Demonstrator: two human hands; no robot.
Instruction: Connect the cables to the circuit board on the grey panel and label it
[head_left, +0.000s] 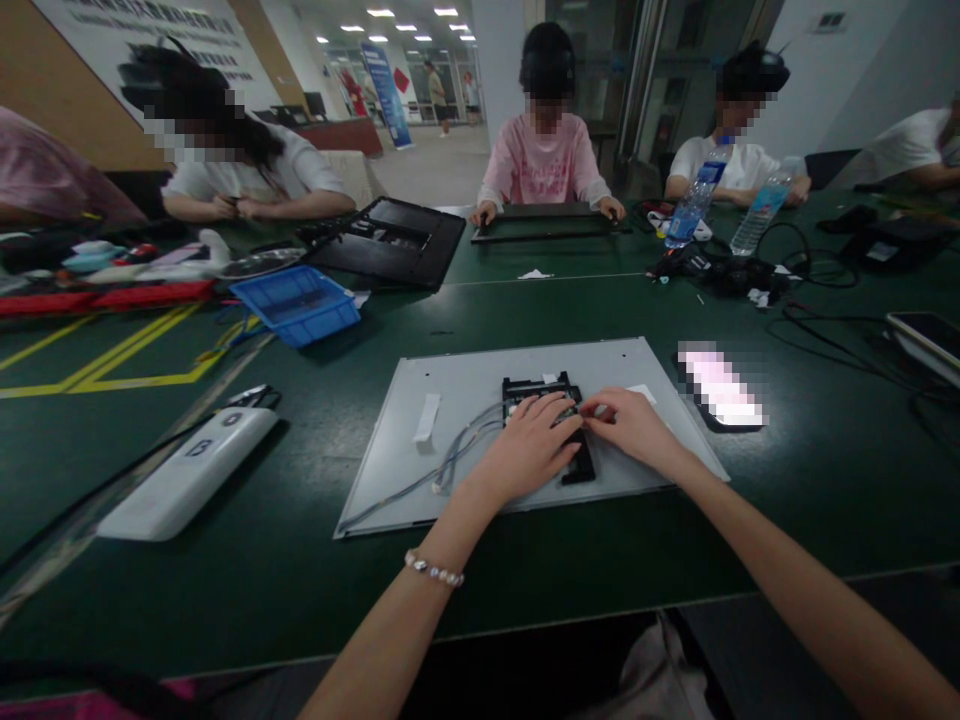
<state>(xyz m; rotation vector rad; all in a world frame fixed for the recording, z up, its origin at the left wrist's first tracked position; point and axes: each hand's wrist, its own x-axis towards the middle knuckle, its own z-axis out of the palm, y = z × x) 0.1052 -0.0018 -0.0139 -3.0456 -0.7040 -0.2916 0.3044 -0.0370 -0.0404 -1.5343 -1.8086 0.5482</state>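
Observation:
A flat silver-grey panel [465, 390] lies on the green table in front of me. On its middle sits a black plastic frame [581, 465], partly hidden under my hands. My left hand [529, 440] rests over this frame with its fingers spread and palm down. At the frame's right edge, my right hand [622, 420] has thumb and fingers pinched together; what is between them is too small to make out. Grey cables [450, 460] run from the frame towards the panel's lower left corner. A white paper strip [427, 418] stands up on the panel's left part.
A white power bank [191, 475] with a cable lies left, a lit phone [720, 390] right. Beyond are a blue basket [296, 305], a black monitor shell [390, 240], two water bottles [761, 210] and tangled cables. Several people sit across; one holds a black frame [551, 225].

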